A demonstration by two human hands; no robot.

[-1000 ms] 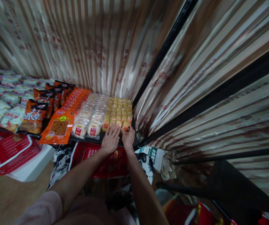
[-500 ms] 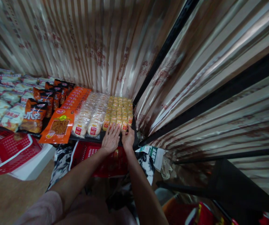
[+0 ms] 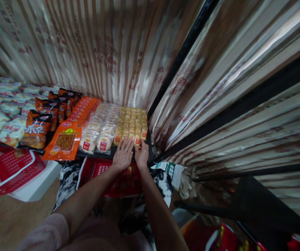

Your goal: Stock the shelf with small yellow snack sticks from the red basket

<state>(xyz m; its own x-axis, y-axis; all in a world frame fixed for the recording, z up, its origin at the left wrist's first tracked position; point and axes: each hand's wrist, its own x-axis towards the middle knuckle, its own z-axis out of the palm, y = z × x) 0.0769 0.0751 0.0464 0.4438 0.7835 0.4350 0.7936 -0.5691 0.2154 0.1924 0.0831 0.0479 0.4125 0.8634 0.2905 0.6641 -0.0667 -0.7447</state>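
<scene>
Small yellow-wrapped snack packs [image 3: 131, 120] stand in several tight rows at the right end of a dark shelf [image 3: 150, 148]. My left hand [image 3: 123, 154] lies with its fingers stretched out, the tips touching the front of these rows. Beside it, my right hand [image 3: 141, 155] has its thumb and fingers bent around the lower part of one front yellow snack pack [image 3: 137, 139]. Left of the yellow rows are two rows of clear-wrapped round white pastries [image 3: 104, 143], each with a red label. Orange flat snack bags [image 3: 65, 139] overlap in a line beyond them.
Black-and-orange snack bags [image 3: 36, 129] and white snack bags [image 3: 10, 131] fill the shelf's left part. Below it are a red basket [image 3: 94, 170] at my legs and another red basket [image 3: 6, 174] at left. A striped curtain [image 3: 108, 52] and dark metal posts [image 3: 182, 61] border the shelf.
The view has shifted very slightly. Both hands stay at the front of the yellow packs, and the right fingertips have shifted slightly at the front pack.
</scene>
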